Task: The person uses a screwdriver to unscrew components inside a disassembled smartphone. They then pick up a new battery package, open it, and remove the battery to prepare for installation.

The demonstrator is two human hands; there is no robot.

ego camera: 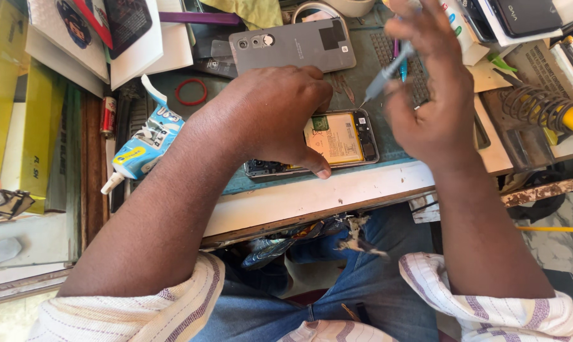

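An opened phone [340, 140] lies face down on the green mat, its yellow battery and circuit board showing. My left hand [270, 114] presses down on the phone's left half, thumb along its near edge. My right hand [429, 95] hovers to the right of the phone and grips a thin grey screwdriver [388, 73], whose tip points down toward the phone's upper right corner. A grey back cover [292, 45] with camera holes lies just behind my left hand.
A crumpled blue and white glue tube [144, 149] lies at the left beside a red rubber ring [191, 92]. A soldering iron stand with a yellow-handled iron [552, 111] sits at the right. Boxes and papers [96, 31] crowd the back. The white bench edge [311, 196] runs in front.
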